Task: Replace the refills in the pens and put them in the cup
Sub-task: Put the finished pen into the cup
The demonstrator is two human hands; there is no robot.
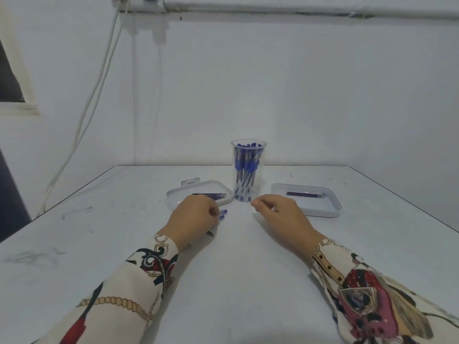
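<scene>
A clear plastic cup (248,170) stands at the middle of the table, filled with several blue-capped pens. My left hand (193,217) rests on the table in front of the left tray and grips a blue-capped pen (222,214), whose blue end sticks out to the right of my fingers. My right hand (278,212) hovers just right of the cup's base with fingers curled; nothing shows between them. Dark refills (211,194) lie in the left tray (173,194), partly hidden by my left hand. More refills (305,194) lie in the right tray (332,212).
The white table (236,281) runs back to a white wall. White cables (99,95) hang down the wall at the left. Both patterned sleeves cover the table's near part.
</scene>
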